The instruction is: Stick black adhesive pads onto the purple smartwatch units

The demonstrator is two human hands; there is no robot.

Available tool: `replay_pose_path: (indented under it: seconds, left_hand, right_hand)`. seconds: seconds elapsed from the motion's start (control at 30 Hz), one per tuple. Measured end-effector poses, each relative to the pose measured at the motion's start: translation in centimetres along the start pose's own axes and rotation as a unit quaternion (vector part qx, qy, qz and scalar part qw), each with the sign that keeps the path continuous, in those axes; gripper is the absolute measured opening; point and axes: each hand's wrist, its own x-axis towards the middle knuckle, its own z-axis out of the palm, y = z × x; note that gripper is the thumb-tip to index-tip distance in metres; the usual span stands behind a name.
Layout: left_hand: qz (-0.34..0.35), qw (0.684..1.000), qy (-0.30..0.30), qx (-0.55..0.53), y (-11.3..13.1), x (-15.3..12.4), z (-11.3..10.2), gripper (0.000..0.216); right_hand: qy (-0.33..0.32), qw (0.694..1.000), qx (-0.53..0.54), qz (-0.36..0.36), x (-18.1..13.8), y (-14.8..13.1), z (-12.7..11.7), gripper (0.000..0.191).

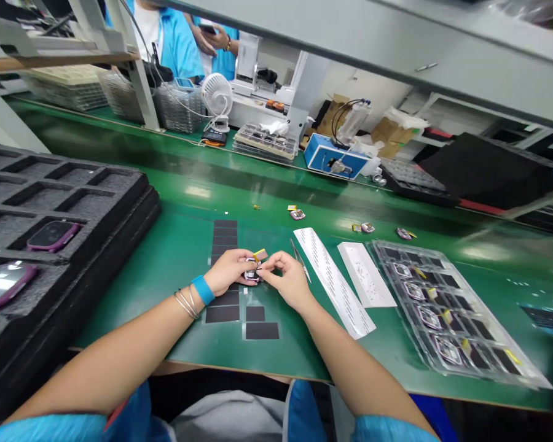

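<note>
My left hand (233, 269) grips a small opened smartwatch case (252, 274), its inner parts facing up, above the green bench mat. A yellow-edged battery (260, 255) sticks out at the far side of the case. Thumb and forefinger of my right hand (286, 279) are pinched together at the case's right edge; whatever is between them is too small to make out. Beneath my left hand runs a column of black rectangular sheets (225, 233). To the right of my right hand lie tweezers (299, 258) and a white strip of printed labels (334, 279).
A clear tray (470, 288) of watch cases and batteries stands at right, beside a white box lid (366, 276). Black foam trays (120, 209) are stacked at left. Several watch parts (297, 214) lie farther back, on the green conveyor. Two people stand behind a fan (217, 95).
</note>
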Motion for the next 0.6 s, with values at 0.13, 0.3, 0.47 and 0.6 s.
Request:
replay_pose_path:
  seconds: [0.13,0.3,0.47,0.6]
  left_hand:
    - [-0.003,1.000,-0.008,-0.004,-0.2,0.1,-0.1,0.026]
    - [-0.006,1.000,-0.006,0.000,-0.1,0.1,-0.1,0.023]
    - [-0.008,1.000,0.007,-0.010,-0.1,0.1,0.0,0.022]
    - [-0.003,1.000,0.010,-0.019,0.0,-0.1,0.1,0.022]
  right_hand:
    - [0.000,1.000,-0.018,-0.004,0.1,-0.1,0.2,0.022]
    - [0.012,0.999,-0.043,-0.018,-0.2,-0.1,0.5,0.018]
    - [0.035,0.988,-0.135,-0.074,-0.6,-0.6,0.8,0.010]
    - [0.049,0.977,-0.179,-0.105,-0.8,-0.6,1.1,0.009]
